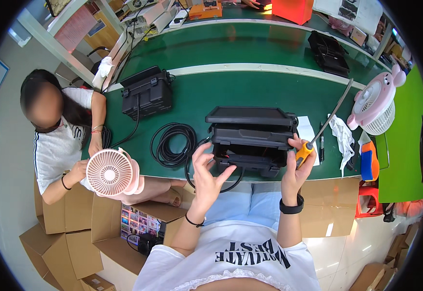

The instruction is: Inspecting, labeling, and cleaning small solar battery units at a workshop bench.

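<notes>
A black hard plastic case lies at the table's near edge, its lid raised and its front opening facing me. Beside its left end, my left hand has its thumb and fingers spread and holds nothing; whether the fingertips touch the case I cannot tell. In my right hand, at the case's right end, is a long screwdriver with a yellow handle, its shaft pointing up and to the right. A coiled black cable lies left of the case.
Left of me a person sits by a second black case and a pale pink fan. On the right stand a pink fan, a crumpled white cloth and a blue-orange tape roll. Cardboard boxes sit below.
</notes>
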The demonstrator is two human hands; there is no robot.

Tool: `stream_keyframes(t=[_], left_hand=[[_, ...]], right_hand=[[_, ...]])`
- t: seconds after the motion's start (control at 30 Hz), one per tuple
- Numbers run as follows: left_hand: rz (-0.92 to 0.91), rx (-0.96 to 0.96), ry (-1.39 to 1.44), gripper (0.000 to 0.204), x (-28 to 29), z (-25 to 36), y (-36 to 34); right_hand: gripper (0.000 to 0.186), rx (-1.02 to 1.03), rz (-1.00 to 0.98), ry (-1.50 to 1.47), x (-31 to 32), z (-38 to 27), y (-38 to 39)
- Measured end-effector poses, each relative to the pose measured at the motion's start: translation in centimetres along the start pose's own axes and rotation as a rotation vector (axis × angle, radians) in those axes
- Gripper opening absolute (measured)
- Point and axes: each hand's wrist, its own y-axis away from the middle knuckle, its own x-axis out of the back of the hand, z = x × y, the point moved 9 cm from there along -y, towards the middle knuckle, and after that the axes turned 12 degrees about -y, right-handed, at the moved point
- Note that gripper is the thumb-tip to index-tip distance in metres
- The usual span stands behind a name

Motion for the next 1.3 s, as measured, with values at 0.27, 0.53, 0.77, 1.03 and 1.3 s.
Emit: stream_keyframes(t=[0.27, 0.53, 0.77, 1.03, 1.3], left_hand=[[-0.044, 0.05, -0.001, 0.043, -0.6, -0.2, -1.2], [-0.11, 0.019, -0.026, 0.042, -1.0, -0.5, -2.0], [-0.104, -0.035, -0.066, 0.057, -0.2, 0.8, -3.1], [-0.031, -0.158, -0.122, 0.046, -0.6, 0.9, -2.8], [-0.05, -0.108, -0.095, 0.048, -0.9, 0.3, -2.7]], right_hand=[[0.035, -0.177, -0.058, -0.136, 0.3, 2.6, 0.7], [0.034, -0.095, -0.085, -0.122, 0.2, 4.0, 1.0], [0.035, -0.111, -0.102, -0.118, 0.3, 4.3, 1.0], [0.037, -0.12, -0.067, -0.094, 0.6, 3.3, 0.7], [0.019, -0.246, 0.033, 0.041, 1.1, 1.9, 2.5]])
